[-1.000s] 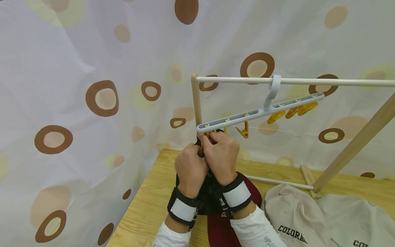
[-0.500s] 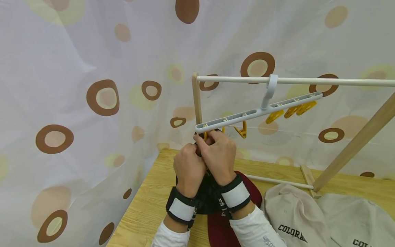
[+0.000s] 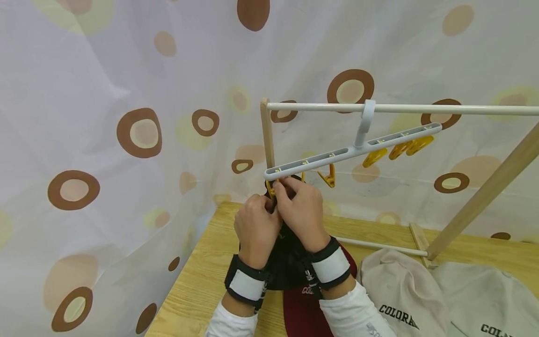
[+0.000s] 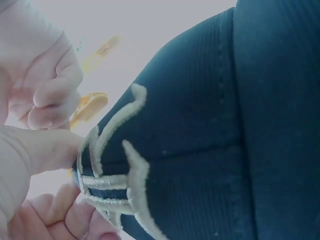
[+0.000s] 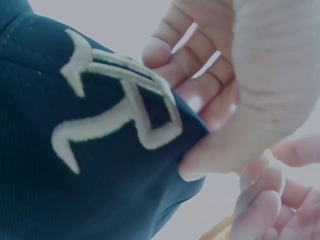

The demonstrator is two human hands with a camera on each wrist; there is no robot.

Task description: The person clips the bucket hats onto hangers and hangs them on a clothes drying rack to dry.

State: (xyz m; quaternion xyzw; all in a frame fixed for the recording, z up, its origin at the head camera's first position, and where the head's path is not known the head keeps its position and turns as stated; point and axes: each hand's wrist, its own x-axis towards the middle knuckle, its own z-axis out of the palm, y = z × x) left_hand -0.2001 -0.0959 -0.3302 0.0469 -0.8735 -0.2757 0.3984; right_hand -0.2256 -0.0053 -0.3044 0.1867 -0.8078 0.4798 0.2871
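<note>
A patterned backdrop (image 3: pixel 147 61) with brown and cream rings fills the rear, and before it spreads a wood-grain counter (image 3: pixel 202 262). On the counter stands a rack (image 3: pixel 484 194) with wooden posts and a white top rail, over which a pale grey hanger (image 3: pixel 355 150) hooks, its bar slanting down toward the left. At lower right lie a light grey cap (image 3: pixel 488 292) and, just beside it, a beige cap (image 3: pixel 400 288); a dark red cap (image 3: pixel 303 313) sits farther left. Partly covering the dark red one, a black cap (image 3: pixel 286 262) is held up under the hanger's left end. The left hand (image 3: pixel 257 227) pinches its gathered crown between thumb and fingers. The right hand (image 3: pixel 303 210) bends its fingers at the end clip (image 3: pixel 271 188); whether they pinch it or the cloth, I cannot tell. Each wrist wears a black-and-white band (image 3: pixel 331 268). The left wrist view shows raised pale embroidery (image 4: pixel 142 185) on the black cap. Smallest are the other yellow clips (image 3: pixel 375 157), three under the bar's right half, others under its left.
</note>
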